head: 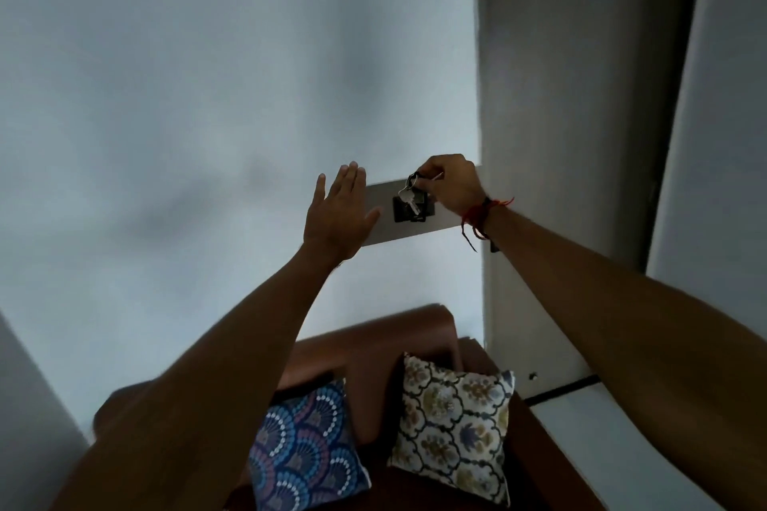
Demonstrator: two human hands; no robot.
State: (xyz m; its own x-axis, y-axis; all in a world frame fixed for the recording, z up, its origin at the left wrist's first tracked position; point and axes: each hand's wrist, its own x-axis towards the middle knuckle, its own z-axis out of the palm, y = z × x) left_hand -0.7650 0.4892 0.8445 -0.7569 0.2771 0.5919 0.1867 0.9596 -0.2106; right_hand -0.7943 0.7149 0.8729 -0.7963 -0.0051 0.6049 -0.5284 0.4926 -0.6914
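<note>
A right hand (pixel 450 187) pinches a key bunch (pixel 409 193) over a dark wall plate (pixel 400 212); the left hand (pixel 338 216), fingers straight and together, rests flat on the panel's left edge (pixel 382 216).

The small silver keys (pixel 409 196) pinched in my right hand (pixel 450 187) are shiny metal, on a dark ring. The red thread band (pixel 483 218) on my wrist is rough string w/ loose ends. The pale flat board (pixel 398 232) on the wall looks smooth & matt. The dark square plate (pixel 399 212) on it looks like plastic, can't tell for sure. The big white wall (pixel 166 95) is matt paint. The brown sofa (pixel 373 340) is smooth w/ a soft shine, maybe leather. The blue fan-print cushion (pixel 307 448) & cream flower-print cushion (pixel 452 427) are soft woven cloth, not shiny.
</note>
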